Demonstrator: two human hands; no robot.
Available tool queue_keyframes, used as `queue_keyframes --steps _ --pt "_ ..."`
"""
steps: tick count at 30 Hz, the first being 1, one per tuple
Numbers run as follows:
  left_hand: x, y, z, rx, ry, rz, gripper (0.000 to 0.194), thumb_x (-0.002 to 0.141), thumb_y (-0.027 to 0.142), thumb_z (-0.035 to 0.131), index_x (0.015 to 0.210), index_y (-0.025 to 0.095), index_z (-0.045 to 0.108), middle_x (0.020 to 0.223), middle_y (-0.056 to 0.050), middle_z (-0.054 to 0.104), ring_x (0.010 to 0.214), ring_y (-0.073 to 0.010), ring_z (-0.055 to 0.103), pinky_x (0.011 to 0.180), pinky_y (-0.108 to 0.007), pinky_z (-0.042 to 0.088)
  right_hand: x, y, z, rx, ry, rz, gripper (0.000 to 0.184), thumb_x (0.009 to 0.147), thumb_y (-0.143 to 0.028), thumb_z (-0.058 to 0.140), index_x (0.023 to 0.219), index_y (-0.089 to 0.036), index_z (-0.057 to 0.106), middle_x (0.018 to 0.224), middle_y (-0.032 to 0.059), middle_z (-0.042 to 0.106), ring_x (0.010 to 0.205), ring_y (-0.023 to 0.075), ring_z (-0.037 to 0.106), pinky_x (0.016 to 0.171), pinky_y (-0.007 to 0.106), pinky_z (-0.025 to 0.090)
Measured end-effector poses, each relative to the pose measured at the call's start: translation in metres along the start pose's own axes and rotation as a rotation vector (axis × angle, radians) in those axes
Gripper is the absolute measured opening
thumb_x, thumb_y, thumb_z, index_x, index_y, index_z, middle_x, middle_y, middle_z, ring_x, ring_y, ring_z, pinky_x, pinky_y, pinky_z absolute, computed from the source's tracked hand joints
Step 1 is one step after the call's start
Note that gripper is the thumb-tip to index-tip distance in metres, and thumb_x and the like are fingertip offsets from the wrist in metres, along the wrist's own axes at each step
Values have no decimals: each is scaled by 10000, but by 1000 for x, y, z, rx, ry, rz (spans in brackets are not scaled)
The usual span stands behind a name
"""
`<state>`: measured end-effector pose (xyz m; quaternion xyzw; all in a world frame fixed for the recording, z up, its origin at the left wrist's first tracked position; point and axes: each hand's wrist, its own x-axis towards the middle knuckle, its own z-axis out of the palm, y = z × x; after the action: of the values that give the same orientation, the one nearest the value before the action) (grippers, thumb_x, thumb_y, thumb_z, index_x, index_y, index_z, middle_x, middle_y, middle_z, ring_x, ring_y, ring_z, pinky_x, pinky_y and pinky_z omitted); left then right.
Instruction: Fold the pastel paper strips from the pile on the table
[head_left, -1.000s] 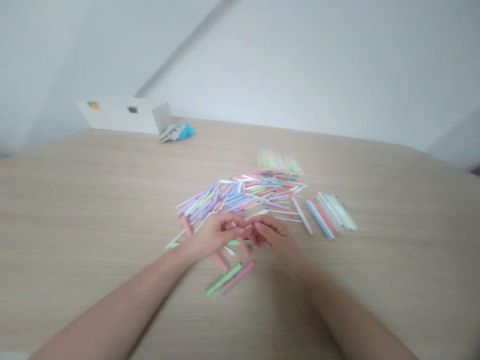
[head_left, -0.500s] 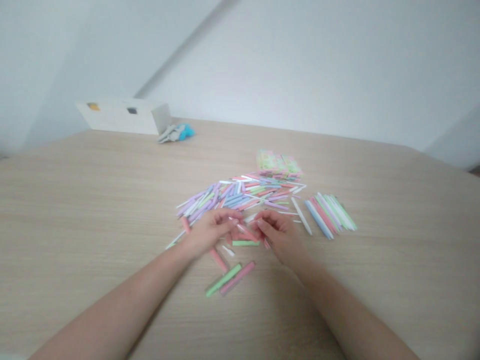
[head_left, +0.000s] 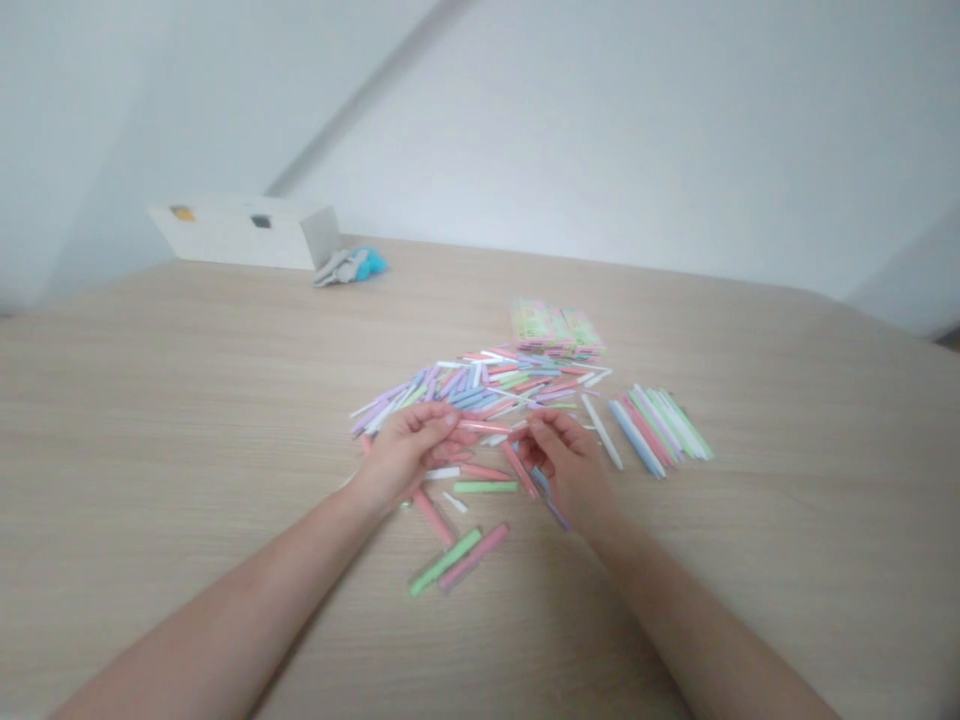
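A heap of short pastel sticks [head_left: 480, 390], pink, green, purple, blue and white, lies on the wooden table [head_left: 187, 400]. My left hand [head_left: 409, 450] and my right hand [head_left: 566, 460] rest at the heap's near edge, fingers curled. Between their fingertips they pinch one pink stick [head_left: 486, 427] held level, one end in each hand. My right hand also seems to hold another pink stick [head_left: 520, 468] slanting down. Loose pink and green sticks [head_left: 457, 557] lie just in front of my wrists.
A sorted row of longer sticks [head_left: 660, 428] lies to the right of the heap. A flat pastel packet [head_left: 555, 328] sits behind the heap. A white box [head_left: 247, 232] and a small grey and blue object [head_left: 351, 266] stand at the far left by the wall.
Both hands slid a little forward into the heap's near edge. They moved apart slightly, and a pink stick is now stretched level between their fingertips.
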<state>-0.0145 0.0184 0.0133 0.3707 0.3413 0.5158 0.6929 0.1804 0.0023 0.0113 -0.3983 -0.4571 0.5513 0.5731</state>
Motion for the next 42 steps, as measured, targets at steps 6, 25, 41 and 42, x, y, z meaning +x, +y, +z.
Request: queue_keyframes --steps 6,25,41,42 --pt "-1 -1 2 35 1 23 232 693 230 759 850 98 652 708 -60 729 576 -110 670 605 -190 566 -1 0 1 -87 -12 5 157 795 -350 614 820 -196 588 733 4 660 566 94 548 490 202 422" --pt "-5 -6 6 317 -169 56 384 738 343 708 1033 116 614 870 -93 733 833 -229 700 788 -355 560 2 9 -2 -154 60 30 175 784 -344 611 841 -183 651 649 -7 609 570 102 536 554 230 436" --pt "-5 -7 7 395 -157 63 417 738 353 689 1092 146 614 882 -77 728 841 -239 694 737 -346 563 2 10 -1 -294 54 16 256 830 -368 532 927 -181 678 708 26 639 603 134 558 572 265 449" --pt "-5 -6 7 434 -157 60 419 750 354 677 1104 139 616 884 -84 728 840 -238 693 742 -340 558 2 10 -1 -291 48 16 256 832 -363 530 935 -180 677 705 24 636 602 133 555 568 263 447"
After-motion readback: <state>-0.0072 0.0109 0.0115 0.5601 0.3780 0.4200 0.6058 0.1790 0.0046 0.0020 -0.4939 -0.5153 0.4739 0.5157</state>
